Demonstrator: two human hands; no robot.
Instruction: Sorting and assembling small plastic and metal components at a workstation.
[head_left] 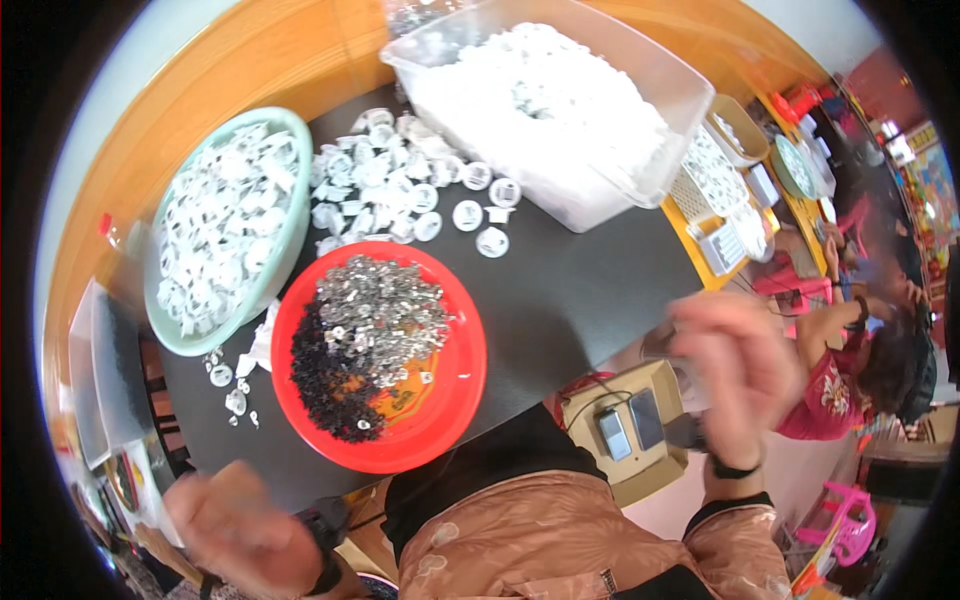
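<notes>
My left hand is blurred at the lower left, below the black table's near edge, with its fingers curled; whether it holds anything I cannot tell. My right hand is blurred at the right, off the table's side, above a cardboard box; its fingers look partly closed, possibly on something pale. A red bowl in front of me holds small silver metal parts and small black parts. A pale green bowl to its left is full of clear plastic caps.
A clear plastic tub of white parts stands at the far side, with loose clear caps heaped beside it. Trays of parts lie on an orange table to the right. Another person sits at the right. A pink plastic stool stands lower right.
</notes>
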